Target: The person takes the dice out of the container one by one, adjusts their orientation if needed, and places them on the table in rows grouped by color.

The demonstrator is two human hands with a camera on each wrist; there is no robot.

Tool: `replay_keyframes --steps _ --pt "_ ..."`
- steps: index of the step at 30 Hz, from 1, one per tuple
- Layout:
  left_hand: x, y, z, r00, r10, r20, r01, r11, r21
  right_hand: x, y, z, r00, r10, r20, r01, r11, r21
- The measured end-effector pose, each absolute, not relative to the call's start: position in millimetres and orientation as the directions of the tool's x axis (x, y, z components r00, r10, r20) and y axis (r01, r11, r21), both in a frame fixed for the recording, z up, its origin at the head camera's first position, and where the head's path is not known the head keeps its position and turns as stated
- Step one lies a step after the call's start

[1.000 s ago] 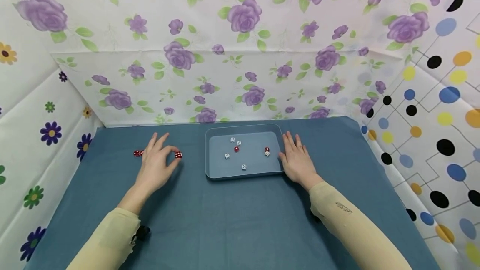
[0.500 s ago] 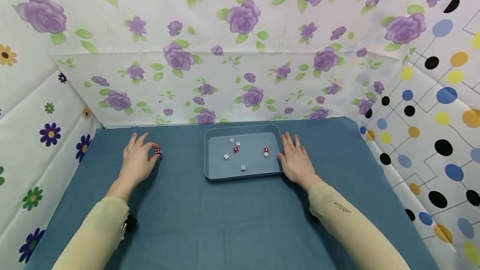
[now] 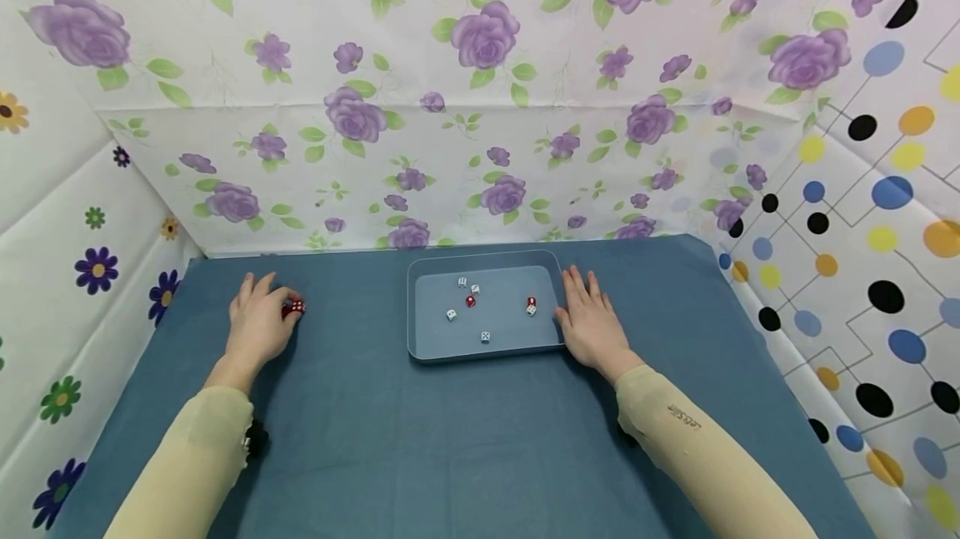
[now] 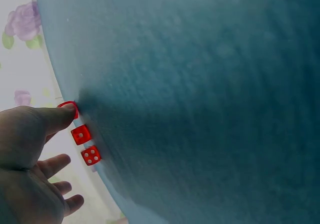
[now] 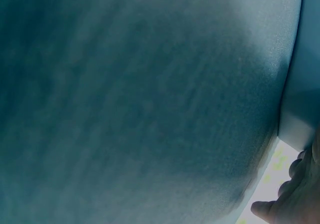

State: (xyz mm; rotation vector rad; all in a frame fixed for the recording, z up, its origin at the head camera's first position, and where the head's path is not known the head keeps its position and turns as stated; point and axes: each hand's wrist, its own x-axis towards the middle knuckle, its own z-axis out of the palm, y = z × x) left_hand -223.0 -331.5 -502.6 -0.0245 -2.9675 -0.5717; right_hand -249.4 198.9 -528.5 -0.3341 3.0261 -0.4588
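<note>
Red die [image 3: 298,306]: was pinched by the left grip [image 3: 257,319], beside two more red dice [image 4: 81,134].
Right grip [image 3: 592,321]: lay straight-fingered against the tray [image 3: 502,307].
Tray: held white dice [image 3: 451,316] and small reds [image 3: 470,301].

Lit evenly in the head view, with soft shadows beside both sleeves [image 3: 183,456] on the cloth [image 3: 442,447]. Dim and murky in both wrist views, blurred across the cloth, washed-out at the wall [image 4: 15,76], bowed along the cloth's edge.

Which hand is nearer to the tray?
The right hand: it lies at the right edge of the tray. The left hand is well off to the tray's left, touching a red die.
</note>
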Motion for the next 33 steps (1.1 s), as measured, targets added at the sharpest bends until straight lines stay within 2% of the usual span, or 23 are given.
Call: replay_keyframes --steps 33 --pt "-222.3 -338.1 -506.8 -0.990 -0.046 0.130 0.005 0.931 0.365 -248.0 198.3 -527.7 -0.975 -0.219 -0.027 -0.201 0.931 -0.305"
